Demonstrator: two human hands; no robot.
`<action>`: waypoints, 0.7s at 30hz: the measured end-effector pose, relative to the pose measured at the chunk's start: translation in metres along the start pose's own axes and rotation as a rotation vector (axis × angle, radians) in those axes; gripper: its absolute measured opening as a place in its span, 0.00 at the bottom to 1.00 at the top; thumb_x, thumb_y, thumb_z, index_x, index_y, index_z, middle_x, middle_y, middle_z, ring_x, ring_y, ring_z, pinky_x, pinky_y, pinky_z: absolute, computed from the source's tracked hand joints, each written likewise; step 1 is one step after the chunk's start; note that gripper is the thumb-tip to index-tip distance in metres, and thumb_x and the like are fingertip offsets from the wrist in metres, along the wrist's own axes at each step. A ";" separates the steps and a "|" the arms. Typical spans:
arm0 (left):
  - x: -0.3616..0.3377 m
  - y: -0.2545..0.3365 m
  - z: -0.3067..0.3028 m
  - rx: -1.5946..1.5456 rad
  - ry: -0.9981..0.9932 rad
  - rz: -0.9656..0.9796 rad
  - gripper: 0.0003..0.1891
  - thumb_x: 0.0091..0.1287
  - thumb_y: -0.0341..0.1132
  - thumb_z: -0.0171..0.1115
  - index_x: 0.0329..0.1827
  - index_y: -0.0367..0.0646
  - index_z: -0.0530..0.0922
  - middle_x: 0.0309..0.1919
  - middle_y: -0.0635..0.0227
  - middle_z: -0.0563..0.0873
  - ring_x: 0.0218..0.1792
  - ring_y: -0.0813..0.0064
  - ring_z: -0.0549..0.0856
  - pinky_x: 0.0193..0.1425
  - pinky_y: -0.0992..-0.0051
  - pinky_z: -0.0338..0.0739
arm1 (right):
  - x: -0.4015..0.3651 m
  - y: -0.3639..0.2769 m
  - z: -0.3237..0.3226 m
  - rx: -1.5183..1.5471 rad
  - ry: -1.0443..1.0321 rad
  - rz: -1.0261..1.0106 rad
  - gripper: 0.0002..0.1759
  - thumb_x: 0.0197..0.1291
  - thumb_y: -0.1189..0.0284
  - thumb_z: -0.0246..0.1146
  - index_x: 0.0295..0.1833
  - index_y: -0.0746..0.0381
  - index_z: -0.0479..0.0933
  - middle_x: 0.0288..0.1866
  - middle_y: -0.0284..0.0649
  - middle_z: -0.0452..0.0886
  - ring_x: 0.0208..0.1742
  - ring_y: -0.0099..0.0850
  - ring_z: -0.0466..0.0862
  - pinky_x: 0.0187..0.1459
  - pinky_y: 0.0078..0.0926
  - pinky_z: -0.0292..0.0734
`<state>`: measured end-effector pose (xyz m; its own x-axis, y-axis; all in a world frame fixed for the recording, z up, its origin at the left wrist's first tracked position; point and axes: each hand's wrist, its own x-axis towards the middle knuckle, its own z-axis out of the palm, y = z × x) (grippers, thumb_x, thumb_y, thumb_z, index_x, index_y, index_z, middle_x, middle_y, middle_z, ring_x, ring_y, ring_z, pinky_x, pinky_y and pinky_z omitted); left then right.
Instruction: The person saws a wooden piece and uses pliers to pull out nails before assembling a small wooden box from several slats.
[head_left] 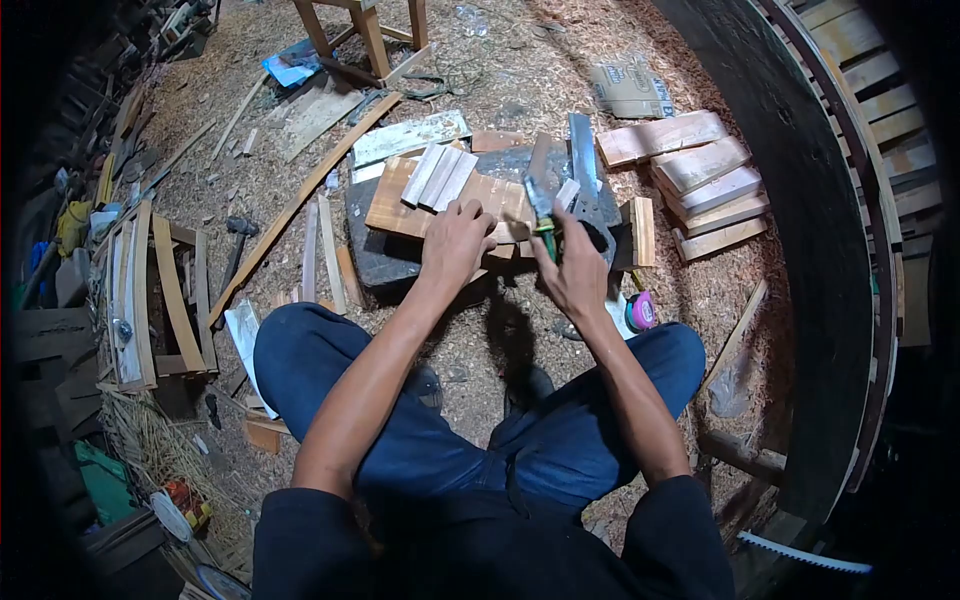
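A brown wooden board (pixel 393 207) lies on a dark work block (pixel 385 265) in front of my knees. My left hand (pixel 458 243) is at the near edge of the board, its fingers bent over the wood and closed on it. Just beyond those fingers, several short pale wood strips (pixel 440 178) lie side by side on the board. My right hand (pixel 577 270) is closed around the green handle of a flat-bladed hand tool (pixel 541 200), its blade pointing away from me. A small pale wood piece (pixel 567 193) is beside the blade. Shadow hides the board's underside.
Planks are stacked (pixel 705 170) at the right, near a brown paper bag (pixel 632 90). A hammer (pixel 240 228) and a wooden frame (pixel 150 300) are at left. A pink-lidded tub (pixel 641 312) stands by my right knee. A stool (pixel 368 40) is ahead; shavings cover the floor.
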<state>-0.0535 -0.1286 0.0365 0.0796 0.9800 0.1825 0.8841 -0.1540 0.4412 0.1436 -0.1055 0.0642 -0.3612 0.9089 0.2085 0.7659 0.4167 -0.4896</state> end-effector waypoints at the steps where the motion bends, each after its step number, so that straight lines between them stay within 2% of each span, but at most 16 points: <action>1: -0.001 0.000 0.000 0.006 0.019 0.012 0.12 0.60 0.38 0.69 0.45 0.46 0.84 0.42 0.64 0.81 0.45 0.58 0.80 0.49 0.61 0.78 | -0.001 -0.002 -0.001 0.050 0.136 -0.016 0.27 0.65 0.55 0.62 0.65 0.56 0.69 0.46 0.51 0.82 0.39 0.54 0.84 0.36 0.49 0.79; 2: -0.003 0.000 -0.002 0.007 0.018 0.013 0.12 0.60 0.38 0.69 0.45 0.46 0.84 0.42 0.64 0.81 0.45 0.58 0.80 0.49 0.61 0.78 | -0.004 0.000 0.002 0.075 0.053 0.021 0.27 0.65 0.56 0.62 0.66 0.55 0.70 0.46 0.52 0.82 0.39 0.54 0.84 0.36 0.48 0.79; 3: -0.002 0.000 -0.003 0.001 0.024 0.022 0.12 0.60 0.38 0.69 0.45 0.46 0.84 0.42 0.64 0.81 0.46 0.58 0.80 0.49 0.61 0.77 | -0.002 0.004 0.004 -0.139 -0.232 0.067 0.28 0.65 0.56 0.62 0.67 0.55 0.69 0.46 0.53 0.82 0.39 0.54 0.84 0.36 0.49 0.79; 6: 0.002 0.003 -0.003 -0.006 0.032 0.027 0.12 0.61 0.38 0.69 0.45 0.46 0.84 0.42 0.64 0.81 0.46 0.58 0.80 0.49 0.61 0.77 | 0.005 0.005 0.000 -0.130 -0.193 0.041 0.27 0.66 0.55 0.61 0.66 0.54 0.69 0.44 0.53 0.82 0.39 0.55 0.84 0.35 0.49 0.78; 8: -0.001 0.001 0.000 -0.007 0.011 0.002 0.12 0.61 0.38 0.69 0.45 0.46 0.84 0.42 0.64 0.81 0.46 0.58 0.80 0.49 0.61 0.77 | 0.003 -0.003 -0.006 0.036 0.027 0.013 0.26 0.66 0.53 0.60 0.65 0.53 0.68 0.42 0.54 0.82 0.39 0.55 0.84 0.36 0.51 0.78; 9: -0.001 0.001 0.001 0.003 0.014 -0.006 0.13 0.58 0.38 0.71 0.44 0.46 0.84 0.42 0.65 0.81 0.47 0.59 0.80 0.50 0.62 0.77 | 0.001 -0.003 -0.004 0.038 0.020 0.014 0.26 0.66 0.53 0.60 0.65 0.53 0.68 0.42 0.54 0.82 0.39 0.55 0.84 0.36 0.51 0.78; 11: -0.004 0.003 0.000 0.017 0.020 -0.005 0.14 0.55 0.38 0.73 0.43 0.46 0.84 0.43 0.66 0.81 0.48 0.60 0.80 0.51 0.63 0.78 | 0.000 0.000 0.000 -0.109 -0.270 0.124 0.27 0.66 0.55 0.61 0.65 0.55 0.69 0.43 0.55 0.83 0.41 0.57 0.84 0.39 0.53 0.78; 12: -0.005 0.003 0.000 0.001 0.021 -0.006 0.14 0.55 0.38 0.73 0.43 0.46 0.84 0.43 0.65 0.81 0.48 0.61 0.80 0.51 0.62 0.78 | 0.002 0.003 0.003 -0.011 -0.227 0.135 0.28 0.66 0.56 0.61 0.66 0.57 0.68 0.45 0.57 0.83 0.44 0.58 0.84 0.44 0.54 0.77; 14: 0.000 0.000 0.001 -0.009 0.038 -0.001 0.14 0.55 0.38 0.73 0.43 0.46 0.84 0.43 0.65 0.81 0.47 0.61 0.80 0.51 0.62 0.78 | 0.007 0.014 -0.003 0.017 -0.176 0.130 0.29 0.66 0.56 0.61 0.67 0.59 0.67 0.46 0.57 0.83 0.46 0.59 0.83 0.45 0.53 0.77; 15: -0.001 0.000 0.001 0.002 0.028 0.013 0.14 0.58 0.39 0.71 0.45 0.46 0.84 0.43 0.64 0.81 0.47 0.59 0.80 0.51 0.62 0.77 | 0.007 0.012 -0.007 0.049 -0.151 0.133 0.29 0.66 0.56 0.61 0.67 0.60 0.67 0.47 0.58 0.83 0.47 0.59 0.82 0.47 0.53 0.76; 16: -0.002 0.000 0.001 0.012 0.016 0.028 0.13 0.61 0.39 0.69 0.47 0.45 0.84 0.43 0.64 0.81 0.46 0.58 0.80 0.50 0.61 0.77 | 0.009 0.008 -0.014 0.121 -0.122 0.239 0.31 0.63 0.57 0.64 0.66 0.62 0.66 0.48 0.58 0.83 0.49 0.55 0.84 0.48 0.47 0.77; 17: -0.002 0.001 0.001 0.013 0.018 0.027 0.13 0.61 0.39 0.69 0.47 0.45 0.84 0.43 0.64 0.81 0.46 0.58 0.80 0.50 0.61 0.77 | 0.008 0.014 -0.012 0.121 -0.122 0.237 0.31 0.63 0.57 0.64 0.66 0.62 0.66 0.48 0.58 0.83 0.49 0.55 0.84 0.48 0.47 0.77; 19: -0.003 0.003 -0.004 0.035 0.026 0.044 0.15 0.61 0.40 0.69 0.49 0.45 0.83 0.44 0.64 0.82 0.47 0.58 0.80 0.51 0.60 0.76 | 0.007 0.034 -0.002 0.412 0.021 0.242 0.34 0.59 0.57 0.68 0.64 0.65 0.67 0.46 0.55 0.83 0.46 0.45 0.85 0.48 0.40 0.77; 20: -0.003 0.006 -0.005 0.038 0.027 0.049 0.15 0.61 0.40 0.69 0.49 0.45 0.83 0.44 0.64 0.82 0.47 0.58 0.80 0.51 0.60 0.76 | 0.003 0.041 0.002 0.535 -0.013 0.308 0.33 0.57 0.60 0.70 0.62 0.67 0.69 0.43 0.47 0.81 0.42 0.34 0.81 0.46 0.33 0.76; 21: -0.002 0.010 -0.004 0.034 0.063 0.061 0.16 0.61 0.41 0.69 0.49 0.45 0.83 0.44 0.64 0.82 0.47 0.58 0.80 0.51 0.60 0.76 | 0.000 0.048 0.007 0.535 -0.005 0.309 0.33 0.57 0.60 0.70 0.62 0.67 0.69 0.43 0.47 0.81 0.42 0.34 0.81 0.46 0.33 0.76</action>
<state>-0.0462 -0.1326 0.0437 0.1054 0.9590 0.2629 0.8937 -0.2073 0.3979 0.1767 -0.0856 0.0341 -0.1685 0.9856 -0.0143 0.4629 0.0663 -0.8839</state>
